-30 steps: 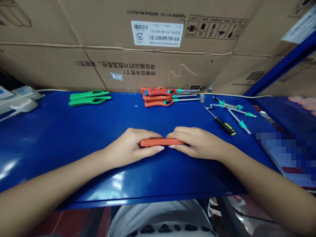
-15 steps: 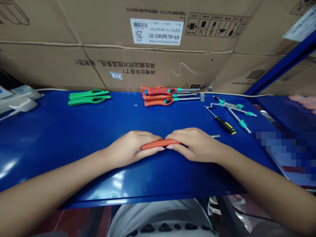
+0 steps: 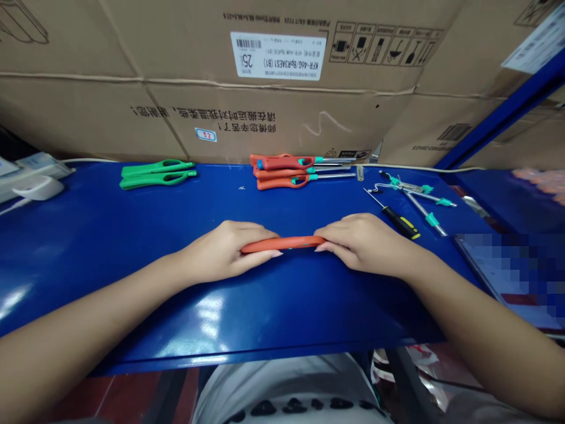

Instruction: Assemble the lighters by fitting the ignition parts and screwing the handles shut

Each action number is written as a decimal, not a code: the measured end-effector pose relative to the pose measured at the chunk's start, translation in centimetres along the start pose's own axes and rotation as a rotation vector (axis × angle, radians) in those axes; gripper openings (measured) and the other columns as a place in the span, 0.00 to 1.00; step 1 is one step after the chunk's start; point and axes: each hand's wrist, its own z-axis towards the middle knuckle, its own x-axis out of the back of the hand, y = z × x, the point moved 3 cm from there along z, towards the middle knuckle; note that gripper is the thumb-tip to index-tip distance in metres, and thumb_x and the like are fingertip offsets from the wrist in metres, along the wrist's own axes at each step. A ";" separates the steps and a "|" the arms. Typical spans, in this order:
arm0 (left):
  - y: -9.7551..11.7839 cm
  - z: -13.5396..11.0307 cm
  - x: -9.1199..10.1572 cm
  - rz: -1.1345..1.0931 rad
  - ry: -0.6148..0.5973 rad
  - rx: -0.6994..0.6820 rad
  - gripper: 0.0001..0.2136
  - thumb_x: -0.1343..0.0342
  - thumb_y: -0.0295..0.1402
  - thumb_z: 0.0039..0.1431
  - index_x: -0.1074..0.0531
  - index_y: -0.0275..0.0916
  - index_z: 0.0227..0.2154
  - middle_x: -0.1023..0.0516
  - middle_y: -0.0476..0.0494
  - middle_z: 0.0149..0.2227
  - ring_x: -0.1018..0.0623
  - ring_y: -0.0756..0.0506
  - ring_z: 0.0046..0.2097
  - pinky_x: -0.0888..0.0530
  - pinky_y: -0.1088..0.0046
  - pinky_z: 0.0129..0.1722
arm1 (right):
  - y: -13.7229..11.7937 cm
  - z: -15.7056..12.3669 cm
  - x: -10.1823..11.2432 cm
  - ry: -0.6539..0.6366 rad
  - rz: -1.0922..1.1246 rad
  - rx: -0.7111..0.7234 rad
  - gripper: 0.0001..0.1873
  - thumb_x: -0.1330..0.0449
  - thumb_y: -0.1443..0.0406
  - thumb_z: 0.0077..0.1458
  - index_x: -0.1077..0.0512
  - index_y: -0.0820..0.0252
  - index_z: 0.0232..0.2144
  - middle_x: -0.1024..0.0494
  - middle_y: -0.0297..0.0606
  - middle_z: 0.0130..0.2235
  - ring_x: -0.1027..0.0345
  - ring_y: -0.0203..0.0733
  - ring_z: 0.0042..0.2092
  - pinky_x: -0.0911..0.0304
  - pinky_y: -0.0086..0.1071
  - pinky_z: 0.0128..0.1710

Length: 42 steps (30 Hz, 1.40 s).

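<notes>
Blue surface (image 3: 110, 235), big brown carton (image 3: 185, 59) with upside-down print walling off the back edge. Far left: cluster of white plastic items (image 3: 37, 187), details unclear; thin white cable (image 3: 88, 160) along the carton's foot. Next, two green handles (image 3: 145, 181) side by side near the back. Left hand (image 3: 218, 250) in front: grip closed around the left end of an orange handle (image 3: 286, 242). Orange handle is edge-on between both hands, roughly crosswise, mid-surface; can't tell if it touches down. Tiny white bits (image 3: 241, 188) beyond it. Farther back, pile of orange-red lighters (image 3: 276, 182), metal tubes pointing right, near the carton. Small clear piece (image 3: 361, 173) just beside the tube tips. Right hand (image 3: 366, 244): thumb and fingertips pinch the orange handle's right end. Black-and-yellow screwdriver (image 3: 399, 222) lies just beyond the right hand, nearest obstacle that side; metal rods with teal fittings (image 3: 430, 219) right behind it. Far right: slanting blue post (image 3: 498, 119), flat item (image 3: 489, 277) partly pixelated, pinkish heap (image 3: 538, 184), blurred.
</notes>
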 end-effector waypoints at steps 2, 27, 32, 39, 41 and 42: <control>0.3 -0.1 -0.4 0.071 -0.009 0.016 0.11 0.46 0.34 0.70 0.25 0.35 0.49 0.21 0.45 0.37 0.22 0.48 0.36 0.27 0.74 0.37 | -0.2 0.2 -0.3 -0.013 -0.011 0.000 0.16 0.47 0.59 0.70 0.22 0.60 0.41 0.17 0.38 0.36 0.24 0.44 0.35 0.40 0.36 0.37; -0.4 -0.3 -0.4 0.139 0.082 0.117 0.13 0.50 0.34 0.71 0.26 0.34 0.51 0.22 0.40 0.43 0.22 0.45 0.41 0.27 0.71 0.41 | 2.4 0.3 0.2 0.125 -0.088 0.011 0.13 0.46 0.61 0.69 0.23 0.59 0.45 0.17 0.42 0.44 0.26 0.45 0.45 0.40 0.40 0.48; 0.6 -0.2 -0.6 -0.037 0.133 0.147 0.10 0.46 0.34 0.69 0.23 0.35 0.37 0.25 0.46 0.31 0.28 0.50 0.31 0.32 0.75 0.32 | 1.4 0.2 -0.7 0.264 -0.105 0.146 0.14 0.49 0.65 0.70 0.24 0.63 0.44 0.18 0.46 0.40 0.28 0.44 0.40 0.37 0.37 0.41; -0.2 -0.1 -1.4 -0.482 0.032 0.442 0.14 0.41 0.41 0.62 0.23 0.34 0.30 0.29 0.51 0.23 0.35 0.52 0.23 0.39 0.79 0.22 | 0.9 0.1 -0.9 0.289 -0.114 0.235 0.12 0.49 0.69 0.67 0.25 0.66 0.41 0.22 0.45 0.34 0.32 0.43 0.35 0.36 0.36 0.38; -0.2 -0.1 -1.3 -0.470 0.039 0.441 0.14 0.41 0.41 0.62 0.24 0.33 0.29 0.31 0.51 0.22 0.36 0.53 0.23 0.40 0.79 0.21 | 0.8 0.0 -0.9 0.290 -0.135 0.233 0.12 0.49 0.69 0.67 0.25 0.66 0.41 0.23 0.45 0.34 0.33 0.43 0.35 0.37 0.36 0.37; -0.1 -0.1 -1.2 -0.438 0.054 0.427 0.14 0.41 0.41 0.62 0.24 0.33 0.28 0.33 0.52 0.22 0.37 0.53 0.23 0.41 0.79 0.21 | 0.7 0.0 -0.9 0.296 -0.148 0.232 0.12 0.50 0.69 0.67 0.26 0.66 0.41 0.22 0.45 0.34 0.33 0.43 0.35 0.37 0.36 0.37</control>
